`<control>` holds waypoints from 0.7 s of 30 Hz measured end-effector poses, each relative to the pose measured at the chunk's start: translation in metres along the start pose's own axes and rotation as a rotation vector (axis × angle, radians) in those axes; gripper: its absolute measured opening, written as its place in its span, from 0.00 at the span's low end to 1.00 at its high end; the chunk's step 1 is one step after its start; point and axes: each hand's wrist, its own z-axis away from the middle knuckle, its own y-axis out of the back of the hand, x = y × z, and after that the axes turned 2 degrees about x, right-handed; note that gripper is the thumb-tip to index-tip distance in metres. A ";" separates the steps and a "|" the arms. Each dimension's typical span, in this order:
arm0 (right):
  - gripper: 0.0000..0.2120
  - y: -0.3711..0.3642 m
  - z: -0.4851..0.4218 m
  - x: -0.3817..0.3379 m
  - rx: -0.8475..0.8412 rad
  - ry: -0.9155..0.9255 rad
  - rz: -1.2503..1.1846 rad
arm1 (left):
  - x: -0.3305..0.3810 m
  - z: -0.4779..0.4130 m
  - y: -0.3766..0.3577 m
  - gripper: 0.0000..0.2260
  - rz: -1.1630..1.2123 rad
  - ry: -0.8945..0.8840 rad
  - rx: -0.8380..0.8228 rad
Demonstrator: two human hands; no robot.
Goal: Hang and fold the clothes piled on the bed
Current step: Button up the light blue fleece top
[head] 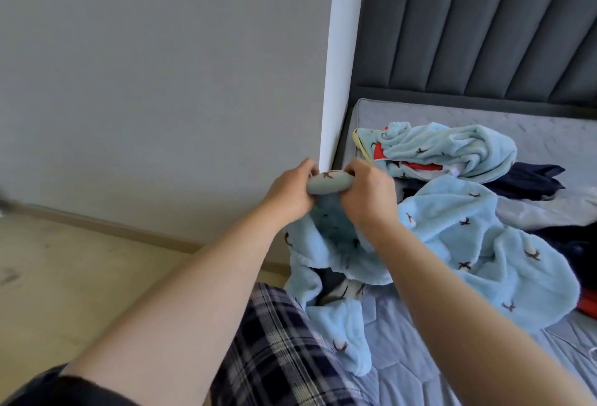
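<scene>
Both hands hold one rolled hem [328, 183] of the blue fleece [310, 257], raised above the left edge of the bed [403, 367]. The left hand [287, 194] and right hand [368, 194] are each curled tight round one end of the hem, close together. Lifting by the hem lets the body hang free and trail onto the mattress, probably to find its orientation before folding or hanging. The pile [523, 179] lies mid-bed, toward the headboard [484, 34].
</scene>
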 end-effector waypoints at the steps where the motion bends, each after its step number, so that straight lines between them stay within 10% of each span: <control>1: 0.06 0.005 -0.012 -0.014 0.018 0.053 -0.012 | 0.004 -0.003 0.016 0.10 -0.017 0.012 -0.014; 15: 0.09 0.048 -0.122 -0.217 -0.024 0.479 0.261 | 0.022 0.015 0.278 0.07 -0.729 0.186 0.586; 21: 0.04 0.086 -0.136 -0.307 0.053 0.528 0.230 | 0.022 0.049 0.373 0.11 -0.489 0.485 0.815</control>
